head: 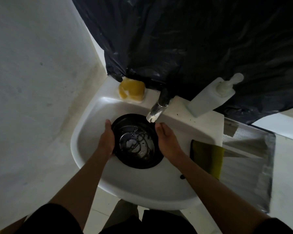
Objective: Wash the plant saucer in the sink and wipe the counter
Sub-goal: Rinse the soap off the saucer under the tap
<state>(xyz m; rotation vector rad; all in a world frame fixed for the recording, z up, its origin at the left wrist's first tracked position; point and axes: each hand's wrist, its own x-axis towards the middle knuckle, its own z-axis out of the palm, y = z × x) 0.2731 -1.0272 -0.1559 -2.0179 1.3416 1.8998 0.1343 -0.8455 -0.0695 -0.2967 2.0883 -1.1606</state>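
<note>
Black plant saucer (139,160) holds water beneath the tap (156,110) in the white sink (142,181); left hand (107,141) and right hand (167,141) grasp its opposite rims.

Dim and underexposed, with a cool grey cast. The pale plaster wall (32,65) on the left is the brightest area; the crumpled black plastic sheet (193,39) loses nearly all detail. Small glints sit on the chrome tap spout (156,112) and on the water in the round black plastic saucer (139,162). Wide-angle distortion bows the edges — shapes stretch toward the bottom corners — and the shadows there are murky.
</note>
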